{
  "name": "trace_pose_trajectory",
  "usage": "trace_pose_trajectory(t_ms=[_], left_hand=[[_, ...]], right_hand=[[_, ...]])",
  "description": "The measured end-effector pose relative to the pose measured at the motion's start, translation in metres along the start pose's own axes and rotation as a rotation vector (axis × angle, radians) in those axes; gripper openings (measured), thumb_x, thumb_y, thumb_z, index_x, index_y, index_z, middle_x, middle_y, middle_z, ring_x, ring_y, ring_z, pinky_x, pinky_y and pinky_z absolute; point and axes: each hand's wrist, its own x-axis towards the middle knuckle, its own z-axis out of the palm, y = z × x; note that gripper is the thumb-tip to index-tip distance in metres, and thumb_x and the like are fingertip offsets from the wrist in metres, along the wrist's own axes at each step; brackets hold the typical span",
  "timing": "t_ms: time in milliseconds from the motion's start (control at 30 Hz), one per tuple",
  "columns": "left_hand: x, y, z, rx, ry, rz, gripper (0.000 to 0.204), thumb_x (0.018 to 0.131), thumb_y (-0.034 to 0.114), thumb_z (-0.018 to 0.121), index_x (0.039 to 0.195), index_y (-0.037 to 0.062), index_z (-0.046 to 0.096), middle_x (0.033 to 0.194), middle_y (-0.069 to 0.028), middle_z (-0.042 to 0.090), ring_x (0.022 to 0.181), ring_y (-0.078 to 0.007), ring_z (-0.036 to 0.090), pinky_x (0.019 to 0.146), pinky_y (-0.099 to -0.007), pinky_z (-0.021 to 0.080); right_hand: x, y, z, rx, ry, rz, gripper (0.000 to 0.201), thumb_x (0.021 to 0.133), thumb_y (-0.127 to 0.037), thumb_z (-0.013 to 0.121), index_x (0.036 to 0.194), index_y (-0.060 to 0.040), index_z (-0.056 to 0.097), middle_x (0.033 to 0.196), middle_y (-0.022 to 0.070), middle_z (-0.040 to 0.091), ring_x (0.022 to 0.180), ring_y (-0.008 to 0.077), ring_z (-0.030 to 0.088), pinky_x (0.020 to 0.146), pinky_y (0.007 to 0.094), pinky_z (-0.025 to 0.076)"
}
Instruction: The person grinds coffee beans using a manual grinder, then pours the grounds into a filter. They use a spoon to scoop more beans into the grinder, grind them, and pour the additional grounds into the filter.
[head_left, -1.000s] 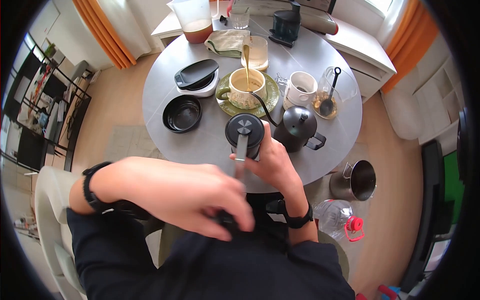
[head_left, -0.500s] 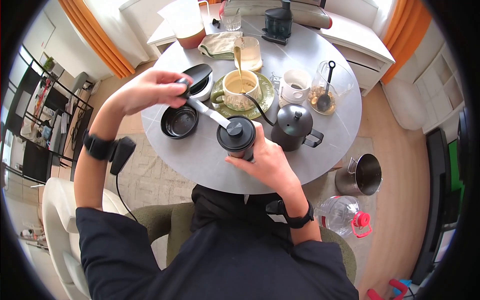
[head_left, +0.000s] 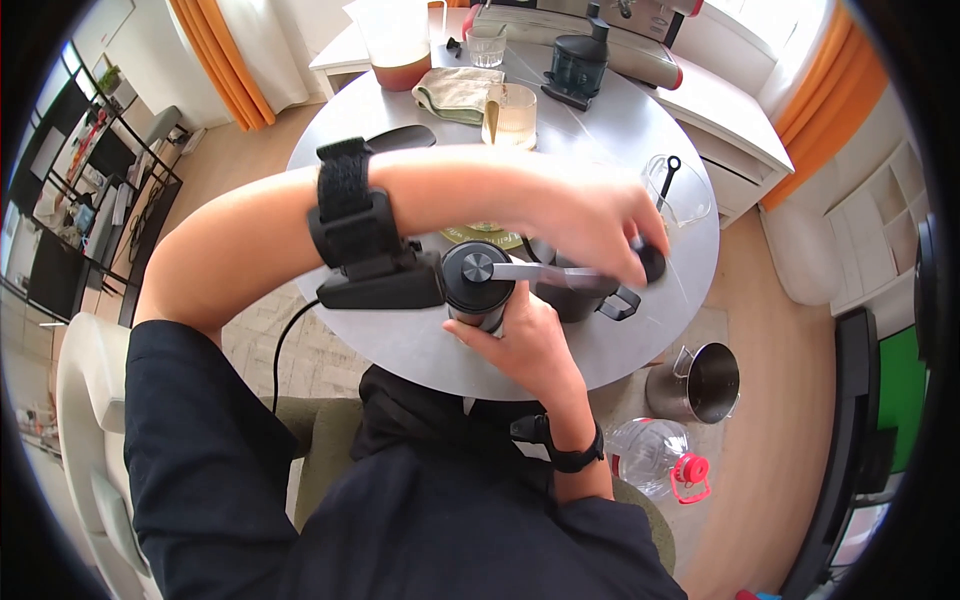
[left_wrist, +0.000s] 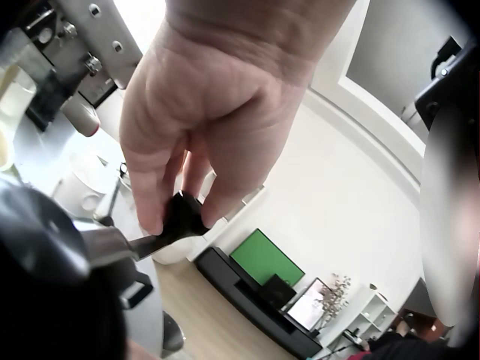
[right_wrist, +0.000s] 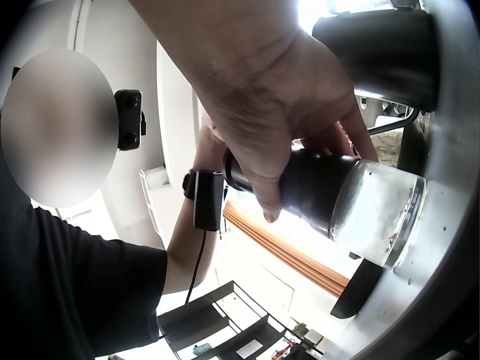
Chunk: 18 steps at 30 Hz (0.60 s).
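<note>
A manual coffee grinder (head_left: pixel 478 280) stands upright at the near side of the round table. My right hand (head_left: pixel 525 340) grips its black body; the right wrist view shows its clear glass base (right_wrist: pixel 379 210) against the tabletop. From the lid a silver crank arm (head_left: pixel 530 271) points right. At its end, my left hand (head_left: pixel 590 220) pinches the black knob (left_wrist: pixel 184 217) between fingers and thumb. Below that hand a black gooseneck kettle (head_left: pixel 575 303) is partly covered. My left forearm hides the mug, leaving only an edge of the green saucer (head_left: pixel 470 233) visible.
Farther back are a pitcher of brown liquid (head_left: pixel 400 75), a folded cloth (head_left: pixel 450 95), a glass (head_left: pixel 515 115) and a dark plastic device (head_left: pixel 578 70). A black spoon (head_left: pixel 670 175) leans at the right. On the floor stand a metal pot (head_left: pixel 700 385) and a plastic bottle (head_left: pixel 650 450).
The crank has swung round from the near side, through the far left, to the right, with my left hand on its knob. My right hand stays on the grinder.
</note>
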Motion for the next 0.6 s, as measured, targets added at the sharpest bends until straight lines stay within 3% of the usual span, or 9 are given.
trace_pose_trajectory(t_ms=[133,233,300,367,400,500,533,567,600], left_hand=[[-0.028,0.027,0.02,-0.086,-0.234,0.122,0.038,0.08,0.015,0.068,0.115,0.0007,0.062,0.097,-0.0179,0.068,0.087,-0.0263,0.066,0.081,-0.0335,0.051],[-0.062,0.036,0.029,-0.195,-0.378,0.186,0.034,0.081,0.01,0.068,0.112,-0.0008,0.061,0.093,-0.0178,0.066,0.084,-0.0306,0.063,0.08,-0.0385,0.05],[-0.094,0.027,0.039,-0.25,-0.323,0.334,0.033,0.082,0.008,0.067,0.113,0.0007,0.059,0.096,-0.0164,0.063,0.089,-0.0308,0.061,0.081,-0.0404,0.049],[-0.124,0.026,0.027,-0.267,-0.519,0.133,0.033,0.084,0.009,0.067,0.115,0.0021,0.057,0.106,-0.0132,0.061,0.096,-0.031,0.06,0.083,-0.0377,0.049],[-0.14,0.023,0.021,-0.311,-0.5,0.062,0.034,0.084,0.008,0.068,0.116,0.0026,0.058,0.107,-0.0126,0.061,0.097,-0.0303,0.06,0.084,-0.0361,0.05],[-0.182,0.008,-0.001,-0.358,-0.411,-0.16,0.037,0.082,0.008,0.072,0.117,0.0032,0.061,0.111,-0.0113,0.063,0.1,-0.027,0.062,0.084,-0.0322,0.05],[-0.194,-0.003,-0.006,-0.362,-0.35,-0.214,0.037,0.079,0.005,0.074,0.114,0.0031,0.064,0.111,-0.0098,0.064,0.1,-0.0215,0.062,0.084,-0.0309,0.051],[-0.203,-0.008,-0.013,-0.444,-0.302,-0.387,0.038,0.077,0.001,0.075,0.114,0.0008,0.063,0.112,-0.0085,0.064,0.101,-0.0164,0.061,0.086,-0.0296,0.051],[-0.213,-0.019,-0.018,-0.537,-0.224,-0.451,0.039,0.077,-0.001,0.075,0.113,-0.0009,0.063,0.111,-0.0089,0.064,0.1,-0.0152,0.062,0.087,-0.0286,0.051]], right_hand=[[-0.005,0.003,0.003,-0.279,0.162,-0.347,0.072,0.077,-0.03,0.078,0.131,0.0008,0.042,0.087,0.0114,0.068,0.074,0.0268,0.066,0.068,0.0348,0.053],[-0.016,-0.007,0.001,-0.03,0.118,-0.012,0.055,0.087,-0.032,0.068,0.129,-0.0041,0.046,0.087,0.0094,0.068,0.074,0.0233,0.065,0.076,0.0331,0.052],[-0.004,-0.003,0.001,0.055,0.02,0.034,0.059,0.082,-0.028,0.074,0.124,-0.0044,0.04,0.085,0.013,0.066,0.074,0.0286,0.066,0.069,0.0357,0.052],[0.002,-0.001,0.001,0.022,0.023,0.004,0.063,0.076,-0.027,0.079,0.117,-0.0046,0.036,0.082,0.0165,0.065,0.073,0.0345,0.066,0.063,0.0385,0.052],[0.003,0.0,0.002,0.019,0.02,0.004,0.07,0.075,-0.028,0.078,0.126,-0.0073,0.034,0.089,0.015,0.065,0.078,0.0365,0.066,0.064,0.0437,0.053],[0.005,-0.004,-0.002,0.042,0.018,-0.009,0.067,0.076,-0.025,0.08,0.118,-0.0032,0.033,0.084,0.0153,0.067,0.074,0.0349,0.067,0.064,0.0388,0.053],[0.005,-0.004,-0.002,0.091,-0.013,0.036,0.068,0.075,-0.024,0.081,0.118,-0.0023,0.033,0.083,0.0148,0.067,0.073,0.0338,0.067,0.063,0.0377,0.053],[0.004,-0.005,-0.001,0.082,-0.011,0.032,0.068,0.075,-0.024,0.081,0.118,-0.0018,0.033,0.082,0.0148,0.066,0.072,0.0335,0.068,0.063,0.0374,0.053],[0.004,-0.006,-0.002,0.07,-0.007,0.028,0.068,0.075,-0.024,0.081,0.118,-0.0012,0.033,0.082,0.0148,0.066,0.072,0.0332,0.068,0.063,0.037,0.053]])
